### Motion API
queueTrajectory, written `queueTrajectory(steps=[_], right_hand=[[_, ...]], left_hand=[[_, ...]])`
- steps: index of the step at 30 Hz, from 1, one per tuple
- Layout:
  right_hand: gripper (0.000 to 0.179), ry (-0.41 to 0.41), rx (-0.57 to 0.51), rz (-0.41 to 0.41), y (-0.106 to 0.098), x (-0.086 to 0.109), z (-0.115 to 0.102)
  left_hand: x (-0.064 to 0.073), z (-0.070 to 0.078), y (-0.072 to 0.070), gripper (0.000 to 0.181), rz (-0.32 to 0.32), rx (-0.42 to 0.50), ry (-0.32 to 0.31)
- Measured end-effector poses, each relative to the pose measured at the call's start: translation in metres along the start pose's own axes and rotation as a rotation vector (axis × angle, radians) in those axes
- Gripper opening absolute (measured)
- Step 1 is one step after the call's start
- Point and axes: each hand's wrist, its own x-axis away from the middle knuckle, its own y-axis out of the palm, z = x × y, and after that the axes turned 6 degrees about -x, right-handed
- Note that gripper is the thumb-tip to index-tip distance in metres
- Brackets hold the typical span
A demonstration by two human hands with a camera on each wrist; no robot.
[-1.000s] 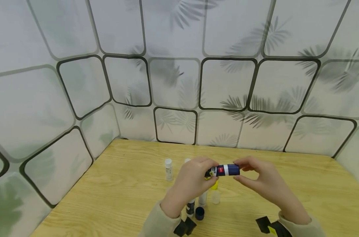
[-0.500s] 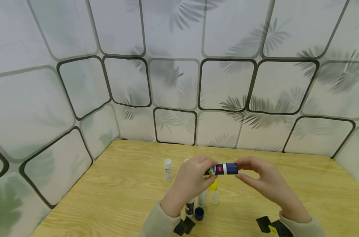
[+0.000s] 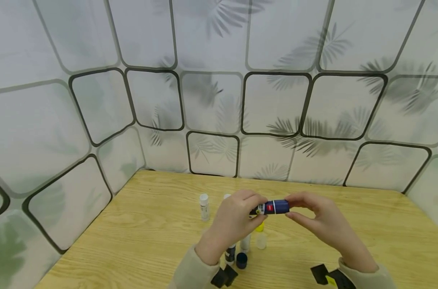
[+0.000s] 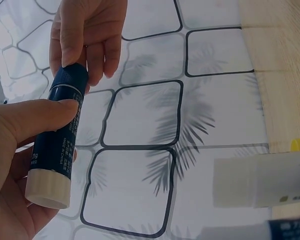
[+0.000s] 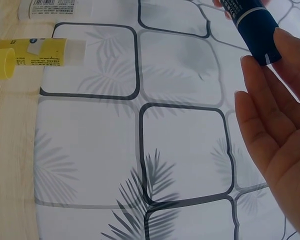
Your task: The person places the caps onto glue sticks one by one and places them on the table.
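A dark blue glue stick with a white base is held level above the table. Around its labelled body curl the thumb and fingers of my left hand. My right hand pinches the dark blue cap end between thumb and fingertips. Only a thin white ring shows between cap and body. In the left wrist view the cream-white base of the glue stick points down towards the camera. The right wrist view shows the right thumb and index finger at the cap's tip.
On the wooden table stand a white stick, a dark-labelled stick, a pale stick and a yellow glue stick. Loose caps lie nearby: dark blue, clear and yellow. Patterned cloth walls enclose the table.
The white band between the cap and the body has narrowed to a thin ring as the cap slid further onto the glue stick. Both hands stay in nearly the same place.
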Motion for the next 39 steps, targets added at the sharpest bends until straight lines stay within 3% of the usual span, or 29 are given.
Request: queueTrajectory(steps=[17,31,39], right_hand=[[0.038,-0.059,0.02,0.041,0.0078,0.0001,-0.0009],[0.038,-0.092,0.063,0.041,0.0057,-0.0012,-0.0036],[0.036,-0.091,-0.042,0.01,0.0051,-0.0016,-0.0019]], left_hand=[[0.0006,0.0007,-0.0016,0.022,-0.007,0.012,-0.033],[0.0005,0.0018,-0.0043,0.024,0.029,0.072,-0.041],[0.0013,0.0006,-0.0042,0.025,0.028,0.095,-0.025]])
